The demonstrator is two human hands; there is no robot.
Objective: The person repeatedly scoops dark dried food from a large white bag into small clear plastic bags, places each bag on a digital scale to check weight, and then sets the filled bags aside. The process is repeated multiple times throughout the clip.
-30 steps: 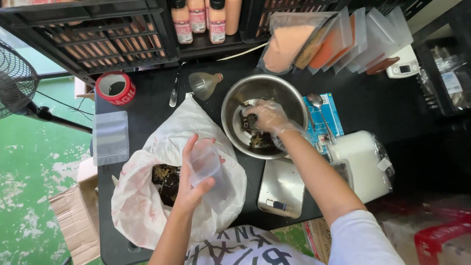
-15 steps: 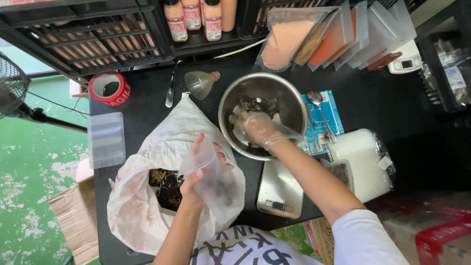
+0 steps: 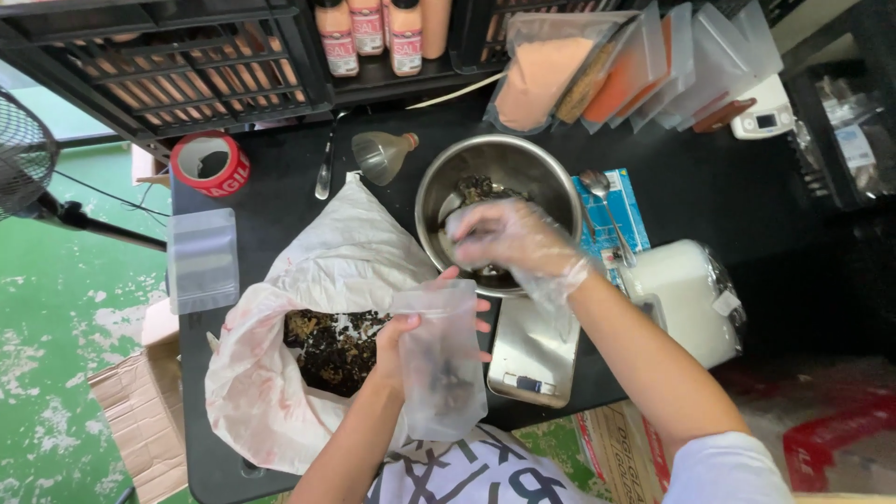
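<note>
Thin clear plastic pouch (image 3: 439,369) looks floppy and light, left hand (image 3: 403,341) pinching it near the mouth, gloved right hand (image 3: 509,241) clutching dark dried stuff over the steel bowl (image 3: 551,177).

Counts: 1 steel bowl (image 3: 553,175), 1 white sack (image 3: 280,392), 1 clear pouch (image 3: 439,359) in hand, 1 stack of flat pouches (image 3: 202,259), 1 scale (image 3: 532,355), 1 tape roll (image 3: 210,163), 1 spoon (image 3: 602,201), 4 sauce bottles (image 3: 371,33), 1 fan (image 3: 21,154), 2 hands: left hand (image 3: 403,338), right hand (image 3: 509,238).
</note>
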